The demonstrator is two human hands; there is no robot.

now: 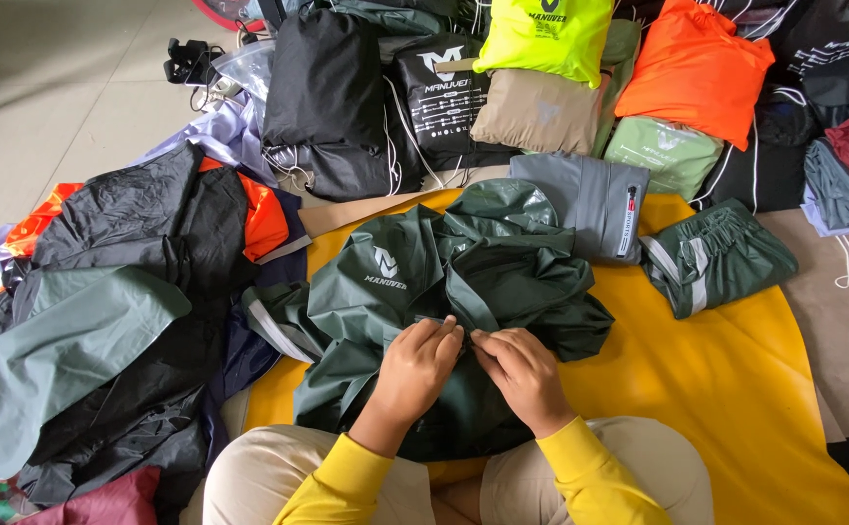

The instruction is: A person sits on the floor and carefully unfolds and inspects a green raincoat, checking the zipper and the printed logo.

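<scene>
The dark green raincoat (pixel 444 292) is being pinched at its middle by the left hand (pixel 423 362) and right hand (pixel 520 374), spreading toward 12 o'clock over the yellow sheet (pixel 736 369).

A dark green rain jacket (pixel 444 292) lay crumpled on a yellow sheet (pixel 736 379), toward the sheet's near left part, its lower end reaching the near edge by the person's knees. The fabric was glossy and heavily creased, with a pale printed mark on the upper left panel and a grey reflective strip along its left hem. Its hood bulged toward the sheet's far edge. The left hand (pixel 420 365) and right hand (pixel 522 374) pinched the jacket's front opening together at its middle.
</scene>
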